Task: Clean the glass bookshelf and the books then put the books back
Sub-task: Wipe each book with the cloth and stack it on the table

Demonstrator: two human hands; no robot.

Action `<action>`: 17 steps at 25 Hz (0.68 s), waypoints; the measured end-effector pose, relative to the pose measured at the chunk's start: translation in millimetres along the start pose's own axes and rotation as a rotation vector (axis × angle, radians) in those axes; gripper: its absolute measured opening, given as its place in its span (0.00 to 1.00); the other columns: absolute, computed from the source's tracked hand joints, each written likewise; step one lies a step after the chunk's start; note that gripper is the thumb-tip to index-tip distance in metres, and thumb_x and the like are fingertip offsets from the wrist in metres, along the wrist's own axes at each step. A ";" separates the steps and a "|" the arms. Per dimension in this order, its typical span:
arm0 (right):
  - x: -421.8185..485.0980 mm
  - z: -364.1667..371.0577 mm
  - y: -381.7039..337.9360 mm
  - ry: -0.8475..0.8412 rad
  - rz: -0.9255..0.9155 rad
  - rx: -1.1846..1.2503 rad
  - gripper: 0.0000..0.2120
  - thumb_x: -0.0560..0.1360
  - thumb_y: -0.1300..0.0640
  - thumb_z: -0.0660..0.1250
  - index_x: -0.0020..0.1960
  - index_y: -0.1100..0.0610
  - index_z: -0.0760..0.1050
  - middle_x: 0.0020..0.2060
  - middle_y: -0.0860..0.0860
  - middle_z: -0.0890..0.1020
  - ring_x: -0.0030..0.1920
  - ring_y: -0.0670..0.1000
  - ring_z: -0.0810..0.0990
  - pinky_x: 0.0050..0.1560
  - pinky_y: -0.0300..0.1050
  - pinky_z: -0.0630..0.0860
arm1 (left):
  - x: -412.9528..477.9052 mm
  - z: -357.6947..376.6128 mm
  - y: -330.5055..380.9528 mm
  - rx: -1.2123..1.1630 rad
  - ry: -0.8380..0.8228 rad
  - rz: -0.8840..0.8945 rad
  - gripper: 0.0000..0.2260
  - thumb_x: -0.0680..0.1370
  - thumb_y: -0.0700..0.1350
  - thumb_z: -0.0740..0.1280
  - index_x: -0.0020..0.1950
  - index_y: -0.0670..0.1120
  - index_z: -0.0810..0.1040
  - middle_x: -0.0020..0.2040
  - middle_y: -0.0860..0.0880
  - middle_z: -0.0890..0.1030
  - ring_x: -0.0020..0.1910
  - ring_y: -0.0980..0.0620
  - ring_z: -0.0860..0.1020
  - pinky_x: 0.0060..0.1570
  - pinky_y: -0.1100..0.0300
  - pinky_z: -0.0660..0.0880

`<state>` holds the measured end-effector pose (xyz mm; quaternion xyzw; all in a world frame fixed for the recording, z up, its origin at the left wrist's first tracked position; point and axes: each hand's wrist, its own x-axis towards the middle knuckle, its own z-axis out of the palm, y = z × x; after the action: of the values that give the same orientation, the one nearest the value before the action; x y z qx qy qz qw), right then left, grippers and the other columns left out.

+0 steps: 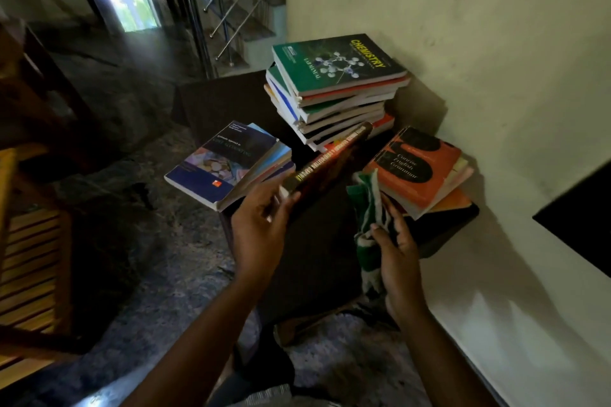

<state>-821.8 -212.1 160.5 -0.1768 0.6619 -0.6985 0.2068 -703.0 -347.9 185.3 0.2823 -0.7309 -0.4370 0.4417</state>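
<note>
Head cam: left hand (261, 221) has its fingers wrapped round the near end of a dark book (327, 162), which is tilted up over a dark table (317, 258). Right hand (400, 251) is bunched tight around a green and white cloth (367, 208). On the table, a tall stack (337, 92) with a green chemistry book on top sits by the wall (463, 26). A blue-topped pile (228, 162) overhangs the left edge, and an orange-topped pile (420, 168) is just beside the cloth.

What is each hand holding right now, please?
The left hand grips the dark red book.
The right hand grips the green and white cloth.
</note>
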 end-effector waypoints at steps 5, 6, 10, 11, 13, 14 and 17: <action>-6.9 -12.2 25.6 0.004 0.060 -0.055 0.21 0.79 0.64 0.60 0.57 0.37 0.69 0.65 0.47 0.72 0.64 0.48 0.72 0.58 0.44 0.72 | -54.5 -4.2 -95.5 0.431 -0.428 0.504 0.18 0.79 0.44 0.59 0.68 0.48 0.67 0.66 0.49 0.73 0.68 0.49 0.69 0.73 0.52 0.56; -8.2 -12.7 33.1 -0.006 0.082 -0.073 0.21 0.79 0.64 0.60 0.58 0.37 0.69 0.66 0.48 0.72 0.65 0.49 0.71 0.60 0.46 0.72 | -68.2 -7.6 -110.2 0.459 -0.485 0.512 0.16 0.81 0.46 0.57 0.68 0.47 0.69 0.66 0.48 0.74 0.67 0.47 0.71 0.73 0.52 0.55; -0.9 -6.2 49.8 -0.082 0.132 -0.210 0.19 0.79 0.62 0.60 0.63 0.40 0.68 0.67 0.50 0.71 0.67 0.51 0.70 0.65 0.51 0.69 | -84.5 -10.2 -127.1 0.547 -0.556 0.474 0.16 0.82 0.48 0.54 0.64 0.45 0.75 0.64 0.49 0.77 0.68 0.47 0.70 0.72 0.51 0.56; 6.2 -1.5 48.0 -0.133 0.119 -0.260 0.20 0.79 0.62 0.60 0.65 0.43 0.67 0.67 0.49 0.71 0.67 0.49 0.69 0.65 0.48 0.69 | -84.3 -11.4 -128.3 0.583 -0.571 0.484 0.16 0.82 0.49 0.53 0.63 0.47 0.75 0.64 0.49 0.77 0.68 0.48 0.69 0.71 0.51 0.55; 29.1 12.2 39.6 -0.238 0.044 -0.373 0.20 0.79 0.62 0.59 0.69 0.50 0.67 0.68 0.48 0.70 0.67 0.45 0.67 0.64 0.39 0.66 | -85.4 -18.2 -129.6 0.642 -0.596 0.479 0.17 0.82 0.54 0.51 0.64 0.50 0.72 0.66 0.49 0.75 0.69 0.51 0.66 0.71 0.49 0.54; 45.7 19.7 38.4 -0.279 -0.015 -0.445 0.20 0.79 0.63 0.59 0.70 0.53 0.66 0.69 0.49 0.69 0.68 0.46 0.66 0.63 0.37 0.65 | -85.5 -24.1 -130.1 0.647 -0.587 0.425 0.18 0.82 0.56 0.50 0.65 0.50 0.71 0.66 0.48 0.74 0.70 0.52 0.65 0.70 0.49 0.55; 94.6 44.7 57.6 -0.402 -0.166 -0.739 0.25 0.78 0.67 0.57 0.73 0.53 0.63 0.72 0.52 0.65 0.73 0.50 0.61 0.69 0.41 0.62 | -80.3 -46.0 -121.9 0.583 -0.422 0.161 0.22 0.80 0.61 0.52 0.65 0.50 0.72 0.65 0.47 0.75 0.67 0.52 0.68 0.67 0.45 0.66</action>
<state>-876.0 -301.8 103.3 -0.4241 0.7977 -0.3804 0.1976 -622.5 -357.6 55.5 0.2418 -0.9196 -0.2226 0.2153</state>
